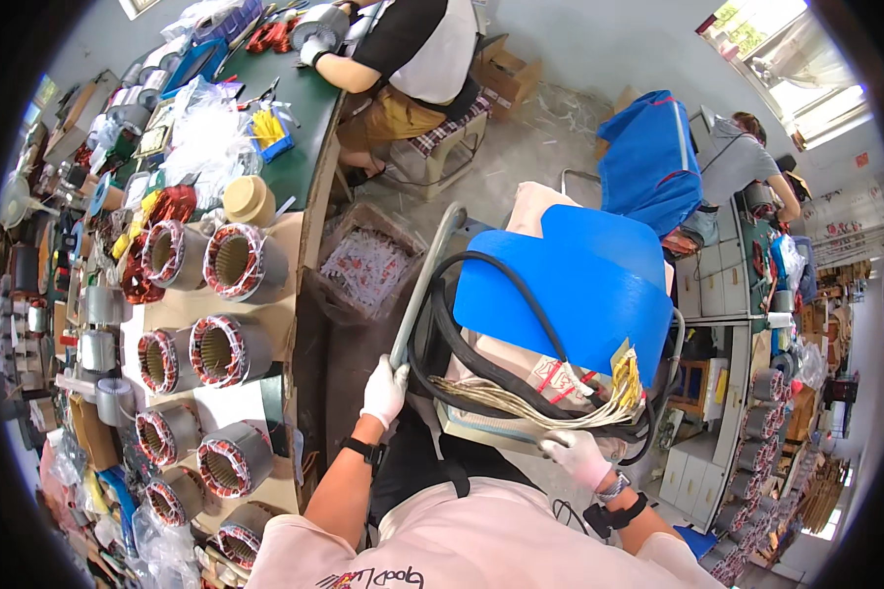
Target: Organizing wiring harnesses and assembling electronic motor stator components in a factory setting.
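Note:
My left hand (384,393), in a white glove, is closed around the grey metal tube (427,280) at the left side of a chair-like frame. My right hand (577,459), also gloved, has its fingers curled at the frame's near right edge, just below a bundle of pale wires (521,405); what lies inside them is hidden. A bent blue sheet (570,280) rests on the frame over light pink cloth (535,204). A thick black cable (467,344) loops around the sheet's left and near sides. Its wires end in yellowish tips (626,378) on the right.
Several motor stators (231,350) stand on the left bench beside a green tabletop (309,147). A bin of scraps (368,260) sits between bench and frame. One co-worker (413,59) sits at the far bench; another person (742,162) works at right, near a blue cloth-covered object (648,157).

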{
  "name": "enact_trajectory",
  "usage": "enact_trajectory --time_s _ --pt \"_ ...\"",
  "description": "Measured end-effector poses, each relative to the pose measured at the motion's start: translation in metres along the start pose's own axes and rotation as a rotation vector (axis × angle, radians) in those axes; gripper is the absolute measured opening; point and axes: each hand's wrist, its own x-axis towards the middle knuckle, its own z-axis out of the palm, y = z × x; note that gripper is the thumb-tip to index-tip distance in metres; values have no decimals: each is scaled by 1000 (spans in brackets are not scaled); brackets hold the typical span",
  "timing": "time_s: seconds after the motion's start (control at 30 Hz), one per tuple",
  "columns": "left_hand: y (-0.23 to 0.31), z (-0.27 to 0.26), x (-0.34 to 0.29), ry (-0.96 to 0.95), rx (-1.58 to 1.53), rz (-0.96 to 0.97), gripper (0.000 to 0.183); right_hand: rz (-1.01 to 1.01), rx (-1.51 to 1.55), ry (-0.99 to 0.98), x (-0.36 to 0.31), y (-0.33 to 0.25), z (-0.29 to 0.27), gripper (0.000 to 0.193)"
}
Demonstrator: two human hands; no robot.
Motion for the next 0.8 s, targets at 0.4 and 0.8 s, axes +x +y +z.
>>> enact_trajectory --time_s 0.4,0.8 --pt "-26 3 -60 27 -7 -148 37 600 752 576 -32 48 -53 51" --pt "140 -8 -81 128 8 493 30 344 1258 644 -34 138 -23 41"
